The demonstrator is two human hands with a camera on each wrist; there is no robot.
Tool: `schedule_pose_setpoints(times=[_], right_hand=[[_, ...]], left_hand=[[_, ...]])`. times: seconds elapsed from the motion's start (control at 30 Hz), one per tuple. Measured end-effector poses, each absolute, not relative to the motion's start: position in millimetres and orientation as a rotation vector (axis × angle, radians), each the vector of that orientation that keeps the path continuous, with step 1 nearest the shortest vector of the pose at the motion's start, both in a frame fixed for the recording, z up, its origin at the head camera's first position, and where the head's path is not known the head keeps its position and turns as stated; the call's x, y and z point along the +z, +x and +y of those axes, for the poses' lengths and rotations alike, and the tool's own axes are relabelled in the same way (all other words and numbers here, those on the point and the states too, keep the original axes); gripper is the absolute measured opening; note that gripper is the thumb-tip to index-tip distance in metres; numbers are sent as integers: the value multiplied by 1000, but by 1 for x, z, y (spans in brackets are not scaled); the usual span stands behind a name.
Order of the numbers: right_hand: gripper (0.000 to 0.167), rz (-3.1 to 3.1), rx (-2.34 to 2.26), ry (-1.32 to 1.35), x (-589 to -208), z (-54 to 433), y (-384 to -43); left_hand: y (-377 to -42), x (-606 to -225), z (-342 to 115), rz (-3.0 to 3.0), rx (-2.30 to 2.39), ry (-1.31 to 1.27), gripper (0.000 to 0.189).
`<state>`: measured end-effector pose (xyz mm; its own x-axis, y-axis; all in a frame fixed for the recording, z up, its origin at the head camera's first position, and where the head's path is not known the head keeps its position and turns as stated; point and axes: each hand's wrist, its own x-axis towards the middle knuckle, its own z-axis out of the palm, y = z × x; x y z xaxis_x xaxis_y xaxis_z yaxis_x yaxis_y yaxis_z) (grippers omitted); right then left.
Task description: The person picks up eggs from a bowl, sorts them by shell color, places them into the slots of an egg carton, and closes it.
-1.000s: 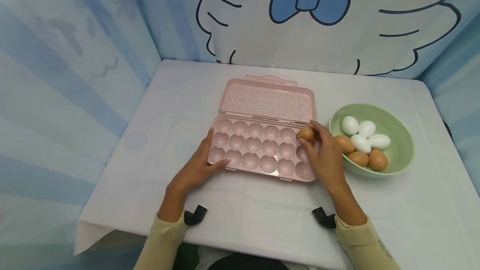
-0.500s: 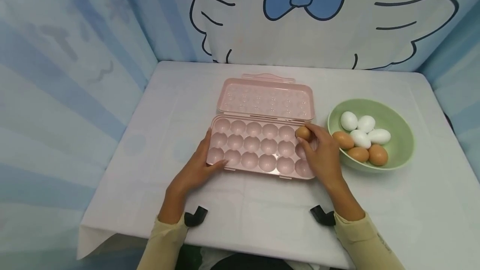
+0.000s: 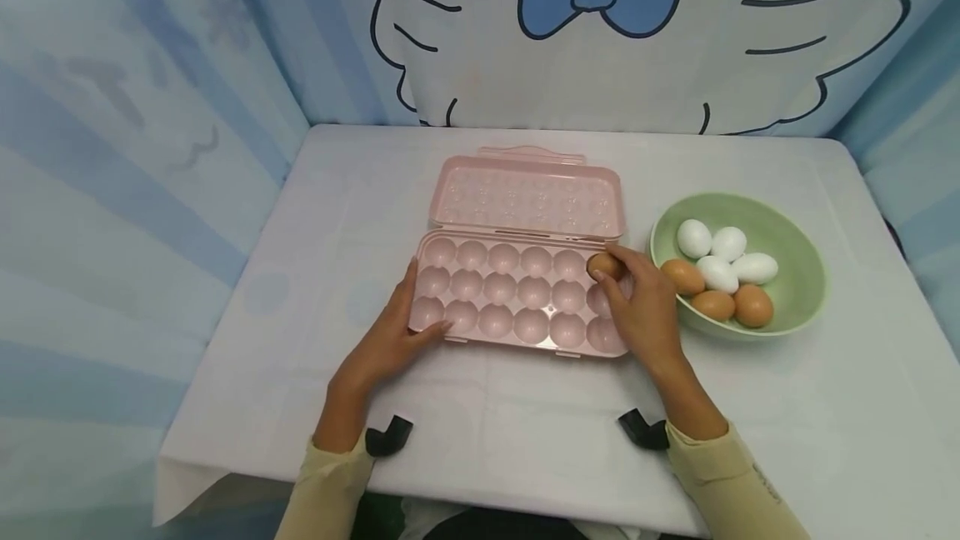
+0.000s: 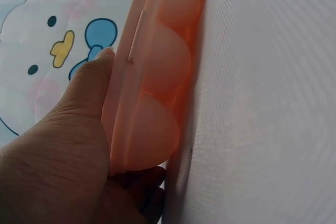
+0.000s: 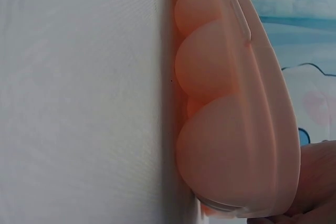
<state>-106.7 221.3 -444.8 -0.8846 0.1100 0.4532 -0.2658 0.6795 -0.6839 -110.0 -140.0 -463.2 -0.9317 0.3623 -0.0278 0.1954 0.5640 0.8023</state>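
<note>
A pink plastic egg tray point(image 3: 534, 292) lies on the table with its lid point(image 3: 525, 198) folded back behind it. Its left end is gripped by my left hand point(image 3: 378, 348), thumb on the front rim and the other fingers around the side, as the left wrist view also shows. At the back right cup, my right hand point(image 3: 651, 311) holds a brown egg point(image 3: 603, 266) between thumb and fingers, partly inside the cup. The other visible cups have nothing in them; part of the right column is covered by my right hand.
Right of the tray stands a green bowl point(image 3: 806, 277) with several white eggs point(image 3: 694, 237) and a few brown eggs point(image 3: 753, 307). A white cloth point(image 3: 480, 423) covers the table. Patterned curtains point(image 3: 465, 65) hang behind and at both sides.
The brown egg appears slightly lower in the back right cup, with my right hand still around it. My left hand keeps its place on the tray. The head view has shifted slightly.
</note>
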Motion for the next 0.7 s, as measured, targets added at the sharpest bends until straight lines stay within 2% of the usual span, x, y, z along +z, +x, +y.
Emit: schedule_pose_setpoints(times=[0.33, 0.53, 0.7], right_hand=[[44, -2393, 1145, 94, -439, 217, -102], [43, -2308, 1171, 105, -421, 220, -96], [41, -2269, 1164, -11, -400, 241, -91]], left_hand=[[-110, -462, -145, 2609, 1306, 492, 109], [-110, -462, -143, 2596, 1338, 514, 110], [-110, -462, -141, 2581, 1359, 507, 109]])
